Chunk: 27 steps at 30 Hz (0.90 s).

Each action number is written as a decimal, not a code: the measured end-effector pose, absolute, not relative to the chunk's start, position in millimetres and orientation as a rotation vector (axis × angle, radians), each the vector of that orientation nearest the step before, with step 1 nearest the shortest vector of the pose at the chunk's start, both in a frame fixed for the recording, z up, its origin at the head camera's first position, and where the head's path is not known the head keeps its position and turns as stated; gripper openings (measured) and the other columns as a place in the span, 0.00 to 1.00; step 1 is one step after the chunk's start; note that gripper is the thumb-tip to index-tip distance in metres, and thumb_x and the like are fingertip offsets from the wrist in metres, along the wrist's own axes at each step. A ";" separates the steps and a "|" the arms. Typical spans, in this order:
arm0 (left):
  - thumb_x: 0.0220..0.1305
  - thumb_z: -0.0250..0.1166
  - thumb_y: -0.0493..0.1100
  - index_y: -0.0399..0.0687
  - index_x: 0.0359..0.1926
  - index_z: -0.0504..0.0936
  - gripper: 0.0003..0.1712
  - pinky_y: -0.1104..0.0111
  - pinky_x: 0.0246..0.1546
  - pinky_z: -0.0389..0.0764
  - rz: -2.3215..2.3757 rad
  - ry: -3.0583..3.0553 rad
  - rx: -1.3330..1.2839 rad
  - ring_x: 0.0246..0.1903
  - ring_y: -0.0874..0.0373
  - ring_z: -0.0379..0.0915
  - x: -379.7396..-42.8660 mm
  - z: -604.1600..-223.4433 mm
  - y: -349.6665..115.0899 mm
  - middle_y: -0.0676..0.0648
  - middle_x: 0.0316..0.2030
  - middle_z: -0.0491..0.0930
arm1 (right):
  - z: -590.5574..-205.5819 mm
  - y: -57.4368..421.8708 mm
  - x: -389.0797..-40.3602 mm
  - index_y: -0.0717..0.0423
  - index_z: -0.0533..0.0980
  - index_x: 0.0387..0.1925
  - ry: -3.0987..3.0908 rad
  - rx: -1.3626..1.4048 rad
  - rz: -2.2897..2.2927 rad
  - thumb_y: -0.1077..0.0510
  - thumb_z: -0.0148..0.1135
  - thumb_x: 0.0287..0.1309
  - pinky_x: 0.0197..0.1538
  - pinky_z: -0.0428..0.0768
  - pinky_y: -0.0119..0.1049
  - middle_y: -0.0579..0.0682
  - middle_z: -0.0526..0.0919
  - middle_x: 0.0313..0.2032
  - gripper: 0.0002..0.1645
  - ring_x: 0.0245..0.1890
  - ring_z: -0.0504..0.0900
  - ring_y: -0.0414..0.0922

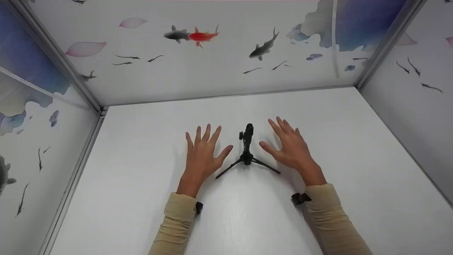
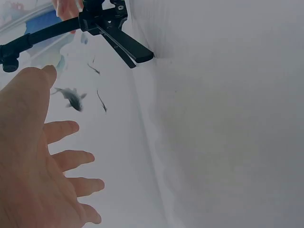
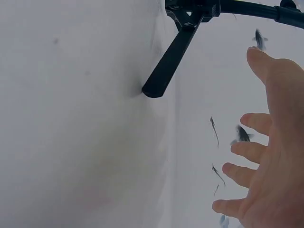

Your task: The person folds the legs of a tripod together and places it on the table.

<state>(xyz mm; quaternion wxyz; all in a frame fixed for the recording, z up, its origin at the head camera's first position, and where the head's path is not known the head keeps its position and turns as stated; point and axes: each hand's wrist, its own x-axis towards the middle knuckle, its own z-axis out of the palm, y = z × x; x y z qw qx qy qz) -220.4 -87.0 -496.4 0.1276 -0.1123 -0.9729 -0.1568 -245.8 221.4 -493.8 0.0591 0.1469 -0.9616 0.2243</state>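
Tripod (image 1: 246, 156), black with thin splayed legs, stood between left hand (image 1: 203, 156) and right hand (image 1: 292, 148), both spread wide, holding nothing.

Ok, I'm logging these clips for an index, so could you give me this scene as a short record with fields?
object: black tripod, legs spread
surface: white table
left hand: fingers spread, left of the tripod, holding nothing
right hand: fingers spread, right of it, holding nothing
back wall: printed fish
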 end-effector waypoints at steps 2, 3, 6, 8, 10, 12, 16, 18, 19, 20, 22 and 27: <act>0.76 0.53 0.77 0.59 0.84 0.65 0.47 0.29 0.81 0.46 -0.498 -2.826 -0.341 0.83 0.33 0.55 -220.4 -496.1 -86.7 0.39 0.82 0.64 | -493.2 221.2 -245.5 0.37 0.54 0.87 -2.887 0.449 0.695 0.25 0.58 0.72 0.84 0.50 0.69 0.52 0.55 0.87 0.52 0.87 0.53 0.57; 0.76 0.53 0.77 0.59 0.84 0.66 0.46 0.30 0.82 0.46 -0.518 -2.826 -0.345 0.83 0.33 0.55 -220.2 -495.8 -86.6 0.39 0.82 0.64 | -492.8 221.0 -245.4 0.37 0.54 0.87 -2.876 0.451 0.703 0.25 0.59 0.72 0.84 0.51 0.68 0.52 0.56 0.87 0.52 0.87 0.54 0.57; 0.77 0.53 0.76 0.58 0.83 0.66 0.46 0.32 0.83 0.46 -0.563 -2.829 -0.354 0.83 0.35 0.57 -220.1 -495.5 -86.5 0.39 0.82 0.65 | -492.2 220.4 -245.8 0.39 0.56 0.87 -2.846 0.456 0.720 0.26 0.59 0.73 0.84 0.54 0.66 0.53 0.58 0.86 0.52 0.86 0.57 0.57; 0.77 0.53 0.75 0.58 0.83 0.66 0.45 0.33 0.83 0.47 -0.580 -2.830 -0.357 0.82 0.36 0.59 -220.2 -495.3 -86.3 0.39 0.82 0.65 | -491.6 220.1 -245.7 0.39 0.56 0.87 -2.834 0.453 0.732 0.27 0.60 0.73 0.83 0.58 0.65 0.52 0.59 0.86 0.51 0.86 0.58 0.57; 0.77 0.54 0.75 0.57 0.83 0.67 0.45 0.34 0.83 0.47 -0.598 -2.829 -0.360 0.82 0.37 0.60 -220.0 -495.2 -86.0 0.40 0.81 0.65 | -491.2 220.0 -245.5 0.39 0.57 0.86 -2.824 0.449 0.744 0.27 0.60 0.73 0.81 0.62 0.66 0.52 0.59 0.85 0.51 0.85 0.59 0.56; 0.77 0.54 0.74 0.57 0.83 0.68 0.44 0.34 0.83 0.47 -0.618 -2.823 -0.365 0.82 0.38 0.61 -219.6 -494.9 -85.7 0.40 0.81 0.66 | -490.5 219.9 -244.9 0.39 0.58 0.86 -2.814 0.446 0.757 0.27 0.60 0.73 0.79 0.65 0.67 0.51 0.60 0.85 0.50 0.85 0.61 0.56; 0.78 0.56 0.72 0.55 0.82 0.69 0.43 0.35 0.84 0.49 -0.671 -2.807 -0.380 0.81 0.39 0.63 -218.5 -495.1 -85.5 0.39 0.80 0.68 | -489.6 219.6 -244.2 0.40 0.59 0.86 -2.788 0.447 0.781 0.29 0.61 0.73 0.78 0.68 0.67 0.52 0.62 0.84 0.49 0.84 0.63 0.56; 0.79 0.56 0.71 0.55 0.81 0.70 0.42 0.36 0.83 0.50 -0.698 -2.801 -0.389 0.80 0.39 0.65 -218.0 -495.4 -85.4 0.39 0.80 0.68 | -489.2 219.1 -243.9 0.40 0.60 0.85 -2.776 0.449 0.789 0.30 0.62 0.73 0.77 0.69 0.66 0.51 0.64 0.84 0.48 0.83 0.64 0.56; 0.79 0.56 0.71 0.54 0.81 0.70 0.41 0.36 0.83 0.51 -0.710 -2.798 -0.394 0.80 0.40 0.66 -217.9 -495.6 -85.3 0.39 0.80 0.69 | -489.1 218.9 -243.8 0.40 0.60 0.85 -2.768 0.451 0.793 0.30 0.62 0.73 0.77 0.69 0.66 0.51 0.64 0.83 0.48 0.83 0.65 0.56; 0.79 0.56 0.71 0.54 0.80 0.71 0.41 0.37 0.83 0.51 -0.720 -2.796 -0.398 0.79 0.40 0.67 -218.0 -495.7 -85.1 0.39 0.79 0.69 | -489.1 218.7 -243.7 0.40 0.61 0.85 -2.760 0.453 0.795 0.30 0.62 0.74 0.77 0.69 0.65 0.51 0.65 0.83 0.47 0.82 0.65 0.55; 0.79 0.57 0.70 0.53 0.80 0.72 0.40 0.37 0.83 0.53 -0.741 -2.790 -0.408 0.78 0.41 0.68 -218.1 -495.9 -84.7 0.39 0.79 0.70 | -489.1 218.3 -243.7 0.40 0.62 0.85 -2.740 0.461 0.801 0.32 0.63 0.73 0.77 0.70 0.64 0.50 0.66 0.82 0.47 0.82 0.67 0.55; 0.80 0.58 0.68 0.52 0.78 0.74 0.38 0.40 0.82 0.58 -0.781 -2.764 -0.436 0.76 0.45 0.72 -218.9 -497.8 -84.2 0.40 0.77 0.74 | -488.4 217.1 -242.9 0.40 0.64 0.83 -2.685 0.477 0.816 0.34 0.66 0.73 0.75 0.73 0.63 0.49 0.70 0.80 0.45 0.80 0.69 0.54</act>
